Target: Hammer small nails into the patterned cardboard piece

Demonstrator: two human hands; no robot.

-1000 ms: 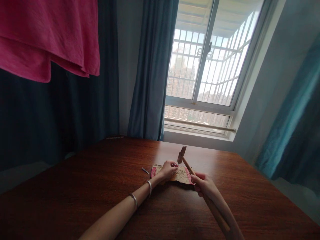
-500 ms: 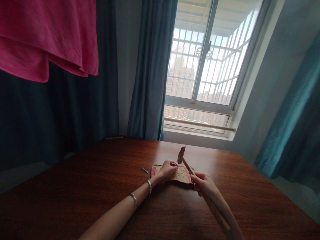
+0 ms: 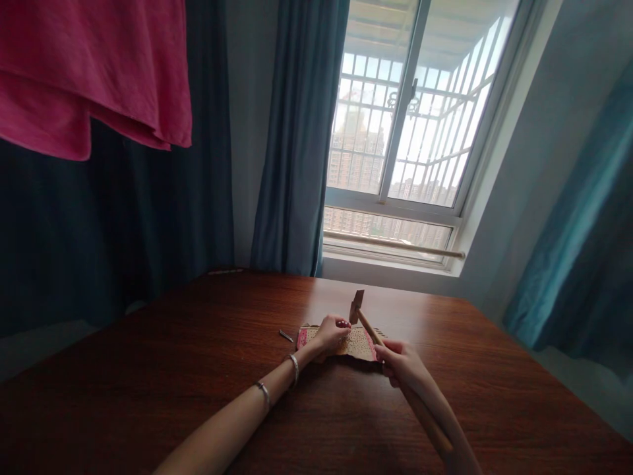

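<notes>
My right hand is wrapped round the wooden handle of a hammer, whose head is raised just beyond my left fingertips. My left hand is closed in a pinch over a piece of cardboard. Whatever sits between those fingertips is too small and hidden to name; the nails look dark red. The cardboard is tan, thickly dotted with small dark marks, with pink edges and a ragged near side. Part of it is covered by my left hand and wrist.
A small dark metal piece lies left of the cardboard on the brown wooden table. A pink cloth hangs at upper left in front of dark blue curtains. Behind the table is a barred window.
Both hands hold nearly the same pose, and the hammer stays raised by my left fingertips. The whole view has shifted very slightly.
</notes>
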